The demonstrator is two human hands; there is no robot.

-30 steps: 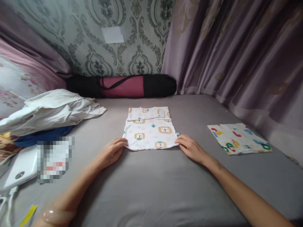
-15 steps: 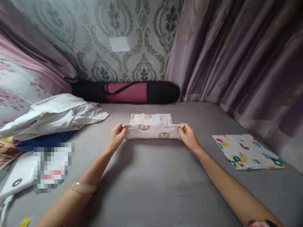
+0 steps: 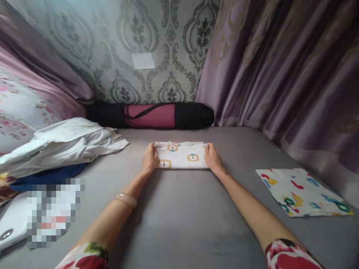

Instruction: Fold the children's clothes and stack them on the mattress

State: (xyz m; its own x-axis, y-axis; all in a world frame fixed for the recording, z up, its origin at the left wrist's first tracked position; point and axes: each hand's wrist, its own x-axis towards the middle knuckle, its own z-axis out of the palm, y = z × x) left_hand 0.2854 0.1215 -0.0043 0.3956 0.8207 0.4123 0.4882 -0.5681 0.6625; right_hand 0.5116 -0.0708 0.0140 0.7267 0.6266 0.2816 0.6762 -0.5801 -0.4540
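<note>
A white cloth with lion faces [image 3: 182,157] lies folded into a flat rectangle on the grey sheet, in the middle of the head view. My left hand [image 3: 150,157] grips its left edge, with the thumb near the upper corner. At the right edge, my right hand [image 3: 213,157] is closed on the opposite corner in the same way. A thin strip of the cloth's back layer shows behind the front fold. A bracelet [image 3: 126,200] sits on my left forearm.
To the right lies a folded cloth with colourful letters [image 3: 305,192]. Crumpled light clothes [image 3: 64,140] and a white device [image 3: 12,220] lie at left, beside a blurred-out item [image 3: 54,213]. A black and pink long bag [image 3: 151,116] rests against the wall.
Both hands have moved forward and closer together, bringing the front flap of the lion cloth over its back part. The view has tilted slightly up.
</note>
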